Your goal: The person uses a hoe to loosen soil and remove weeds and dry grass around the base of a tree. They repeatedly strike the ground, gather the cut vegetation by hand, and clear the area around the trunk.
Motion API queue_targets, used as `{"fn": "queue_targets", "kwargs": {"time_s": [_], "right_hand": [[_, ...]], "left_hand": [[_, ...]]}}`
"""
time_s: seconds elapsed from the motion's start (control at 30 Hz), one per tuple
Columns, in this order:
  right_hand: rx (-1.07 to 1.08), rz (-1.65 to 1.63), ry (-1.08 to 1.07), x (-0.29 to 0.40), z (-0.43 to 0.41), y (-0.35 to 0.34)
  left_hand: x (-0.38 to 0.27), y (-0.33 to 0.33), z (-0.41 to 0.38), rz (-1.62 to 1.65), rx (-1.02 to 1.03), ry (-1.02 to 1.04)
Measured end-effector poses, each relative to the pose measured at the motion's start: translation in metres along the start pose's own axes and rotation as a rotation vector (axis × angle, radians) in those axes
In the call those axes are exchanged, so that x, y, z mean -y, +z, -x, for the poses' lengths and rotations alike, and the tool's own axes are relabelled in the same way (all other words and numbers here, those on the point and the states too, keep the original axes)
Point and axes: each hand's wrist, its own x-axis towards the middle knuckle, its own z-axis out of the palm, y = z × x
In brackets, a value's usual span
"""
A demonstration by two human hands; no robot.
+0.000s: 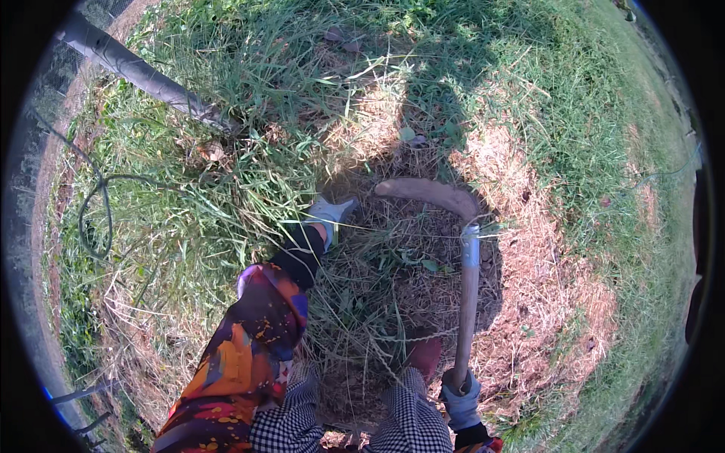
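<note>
My right hand (463, 398), in a light blue-grey glove, is closed round the lower end of the wooden handle of a sickle (468, 306). The tool's curved, soil-coloured blade (429, 192) points left over the cut ground, beyond a metal collar. My left hand (331, 215), gloved alike, reaches into the edge of tall green grass (266, 209), left of the blade tip and apart from it. Its thumb and fingers look spread; grass stems cross it, and whether it grips any cannot be told. Loose cut grass (357, 306) lies below it, before my knees.
A slim grey tree trunk (141, 76) rises at the upper left. A dark looped cable or hose (102, 184) hangs at the left, with a wire fence behind. Dry straw and bare soil (532, 272) lie at the right. A reddish shoe (425, 357) shows by my leg.
</note>
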Motion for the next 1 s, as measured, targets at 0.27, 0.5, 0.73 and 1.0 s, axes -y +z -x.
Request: {"fn": "queue_targets", "kwargs": {"time_s": [0.27,0.5,0.73,1.0], "right_hand": [[-0.093,0.188,-0.183,-0.004,-0.035,0.008],[0.128,-0.08,-0.222,0.015,-0.103,0.053],[0.154,-0.014,-0.019,-0.035,-0.081,0.051],[0.281,-0.219,0.045,-0.011,-0.078,0.046]], "left_hand": [[0.01,0.022,0.023,-0.518,0.069,0.087],[0.02,-0.014,0.033,-1.17,0.266,0.562],[0.06,-0.051,-0.001,-1.297,0.311,0.88],[0.093,-0.014,-0.017,-1.429,0.291,0.999]]}}
